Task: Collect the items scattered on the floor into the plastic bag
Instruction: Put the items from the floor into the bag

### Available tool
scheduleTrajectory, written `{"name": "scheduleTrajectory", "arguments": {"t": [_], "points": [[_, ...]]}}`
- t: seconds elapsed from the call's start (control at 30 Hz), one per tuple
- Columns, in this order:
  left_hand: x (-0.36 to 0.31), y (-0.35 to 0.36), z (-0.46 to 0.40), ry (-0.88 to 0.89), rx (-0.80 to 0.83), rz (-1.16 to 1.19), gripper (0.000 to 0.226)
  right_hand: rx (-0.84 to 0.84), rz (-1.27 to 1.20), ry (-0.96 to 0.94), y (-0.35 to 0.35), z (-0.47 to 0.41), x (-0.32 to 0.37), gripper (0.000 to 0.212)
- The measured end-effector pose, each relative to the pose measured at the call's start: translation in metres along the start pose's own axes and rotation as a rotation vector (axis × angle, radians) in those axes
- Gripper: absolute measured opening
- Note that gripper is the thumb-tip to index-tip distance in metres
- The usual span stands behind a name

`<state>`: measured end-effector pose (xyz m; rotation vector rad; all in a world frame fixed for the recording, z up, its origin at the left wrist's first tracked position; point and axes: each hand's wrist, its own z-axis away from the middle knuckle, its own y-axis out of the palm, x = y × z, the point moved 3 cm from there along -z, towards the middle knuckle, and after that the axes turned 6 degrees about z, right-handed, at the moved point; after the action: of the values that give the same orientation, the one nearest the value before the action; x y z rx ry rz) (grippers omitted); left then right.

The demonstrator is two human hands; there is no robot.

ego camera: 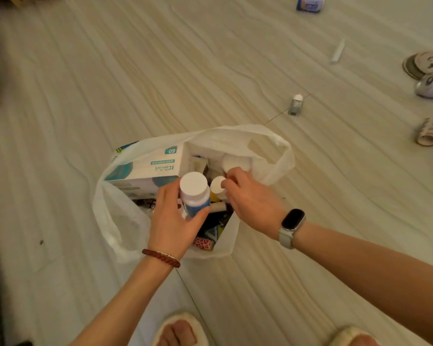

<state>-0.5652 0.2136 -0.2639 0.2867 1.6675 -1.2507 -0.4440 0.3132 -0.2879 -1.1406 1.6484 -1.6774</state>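
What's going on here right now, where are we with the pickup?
A person stands over a white plastic bag on the floor. The left hand grips a white-capped bottle above the bag's mouth; the right hand holds a smaller white-capped bottle inside it. A box and other items are already in. A small glass bottle and a white tube lie on the floor beyond.

Bare forearms; a braided red bracelet on the left wrist, a black-faced, grey-strapped smartband on the right, fluffy cream slippers
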Motion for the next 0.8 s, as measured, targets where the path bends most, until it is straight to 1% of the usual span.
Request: {"name": "scheduleTrajectory", "arguments": {"t": [0.1,0.17,0.23,0.27,0.33,0.43,0.47,0.53,0.6,0.67,0.73,0.8], "points": [[0.006,0.005,0.001,-0.031,0.026,0.000,0.056,-0.088,0.059,0.001,0.006,-0.001,-0.008,0.031],[0.005,0.011,-0.003,-0.051,0.049,0.006,0.053,-0.191,0.085,0.017,0.003,0.010,-0.018,0.027],[0.000,0.020,-0.011,-0.015,0.067,-0.012,0.051,-0.265,0.160,0.030,0.002,0.024,-0.029,0.024],[-0.004,0.025,-0.017,0.006,0.064,-0.024,0.051,-0.274,0.196,0.036,0.003,0.029,-0.034,0.026],[-0.011,0.036,-0.030,0.029,0.044,-0.030,0.054,-0.267,0.236,0.053,0.003,0.036,-0.044,0.031],[-0.019,0.050,-0.044,0.027,0.039,-0.030,0.071,-0.241,0.238,0.075,0.000,0.035,-0.049,0.038],[-0.018,0.054,-0.046,0.061,0.029,-0.061,0.070,-0.238,0.236,0.071,-0.002,0.034,-0.049,0.038],[-0.016,0.059,-0.047,0.101,0.043,-0.131,0.060,-0.219,0.240,0.057,-0.002,0.033,-0.046,0.039],[-0.011,0.063,-0.048,0.068,0.118,-0.216,0.055,-0.174,0.275,0.043,0.001,0.032,-0.043,0.043],[-0.010,0.064,-0.051,0.056,0.159,-0.261,0.056,-0.127,0.314,0.027,0.004,0.032,-0.042,0.046],[-0.010,0.064,-0.057,0.066,0.150,-0.246,0.055,-0.097,0.343,0.017,0.005,0.033,-0.043,0.048],[-0.010,0.062,-0.061,0.097,0.102,-0.168,0.050,-0.082,0.359,0.004,0.006,0.034,-0.043,0.049]]}}
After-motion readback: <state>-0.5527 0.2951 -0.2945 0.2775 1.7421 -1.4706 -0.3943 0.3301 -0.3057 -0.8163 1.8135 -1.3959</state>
